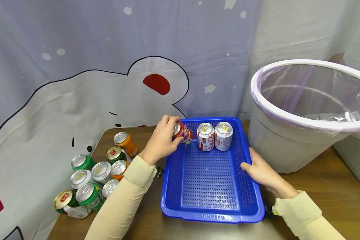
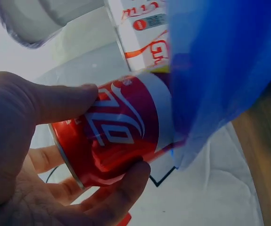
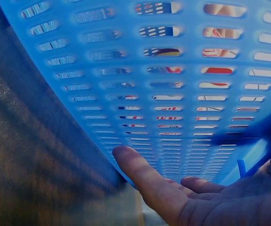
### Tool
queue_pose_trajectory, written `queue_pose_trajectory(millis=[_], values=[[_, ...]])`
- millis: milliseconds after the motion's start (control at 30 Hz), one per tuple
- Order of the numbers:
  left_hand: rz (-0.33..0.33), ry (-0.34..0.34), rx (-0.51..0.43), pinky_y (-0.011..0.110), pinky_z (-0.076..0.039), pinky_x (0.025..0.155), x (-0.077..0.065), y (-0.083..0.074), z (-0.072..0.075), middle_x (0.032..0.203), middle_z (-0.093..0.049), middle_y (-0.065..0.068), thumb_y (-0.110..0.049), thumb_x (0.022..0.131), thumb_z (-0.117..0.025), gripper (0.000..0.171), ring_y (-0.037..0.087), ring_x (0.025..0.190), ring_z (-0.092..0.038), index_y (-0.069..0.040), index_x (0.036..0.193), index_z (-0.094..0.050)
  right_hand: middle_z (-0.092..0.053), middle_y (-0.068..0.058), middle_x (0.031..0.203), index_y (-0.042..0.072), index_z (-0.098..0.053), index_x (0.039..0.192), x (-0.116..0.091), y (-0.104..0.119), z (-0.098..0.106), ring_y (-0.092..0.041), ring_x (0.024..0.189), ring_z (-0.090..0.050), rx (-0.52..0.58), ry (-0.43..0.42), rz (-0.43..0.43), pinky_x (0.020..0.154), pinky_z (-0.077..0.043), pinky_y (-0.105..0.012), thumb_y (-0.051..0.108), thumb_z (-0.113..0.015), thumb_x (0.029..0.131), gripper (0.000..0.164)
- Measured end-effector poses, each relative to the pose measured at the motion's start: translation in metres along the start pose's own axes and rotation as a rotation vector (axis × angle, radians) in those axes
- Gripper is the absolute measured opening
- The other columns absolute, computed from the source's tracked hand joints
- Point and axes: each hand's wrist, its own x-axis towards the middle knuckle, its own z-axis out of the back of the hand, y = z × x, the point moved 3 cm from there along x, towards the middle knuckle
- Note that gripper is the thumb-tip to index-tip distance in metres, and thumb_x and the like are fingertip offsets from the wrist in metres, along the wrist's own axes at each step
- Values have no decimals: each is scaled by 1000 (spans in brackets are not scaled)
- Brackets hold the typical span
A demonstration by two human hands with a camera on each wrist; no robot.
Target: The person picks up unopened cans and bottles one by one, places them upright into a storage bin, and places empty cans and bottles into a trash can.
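Note:
In the head view my left hand [image 1: 162, 141] grips a red drink can [image 1: 184, 132] at the back left corner of a blue plastic basket [image 1: 210, 213]. The can leans, its top towards my palm and its lower end inside the basket wall. In the left wrist view, thumb and fingers wrap the red can [image 2: 121, 127]. Two white Coca-Cola cans, the left one [image 1: 205, 137] and the right one [image 1: 224, 136], stand upright side by side along the basket's back. My right hand [image 1: 262, 171] holds the basket's right rim; in the right wrist view its fingers [image 3: 149, 181] lie along the perforated wall [image 3: 140, 94].
Left of the basket, several cans stand grouped on the wooden table, among them an orange can [image 1: 126, 145] and a green can [image 1: 91, 196]. A large bin [image 1: 276, 140] with a clear liner stands at the right. A patterned curtain [image 1: 108, 40] hangs behind.

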Motion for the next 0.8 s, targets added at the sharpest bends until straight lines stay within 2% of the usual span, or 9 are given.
queue_pose_trajectory(millis=[367,567,800], values=[[-55,185,94,44,-55,99,12,3,-9,129,-55,17,-22,89,-82,58,34,110,-61,-7,137,-53,-56,-36,130,-14,-31,144,1,1,-1,-32,102,-65,1,2,0,79,-57,-34,-4,-52,90,59],[-97,232,117,44,-55,97,20,6,-11,126,-58,16,-21,88,-83,56,33,104,-63,-7,134,-55,-56,-36,130,-14,-31,144,1,1,-1,-32,103,-65,-12,2,1,79,-57,-34,-4,-53,90,59],[-102,304,138,43,-54,98,33,9,-16,124,-58,14,-23,89,-82,58,30,106,-63,-8,137,-54,-56,-36,130,-14,-31,144,0,-1,0,-33,103,-65,-14,0,0,80,-56,-34,-4,-53,91,59]])
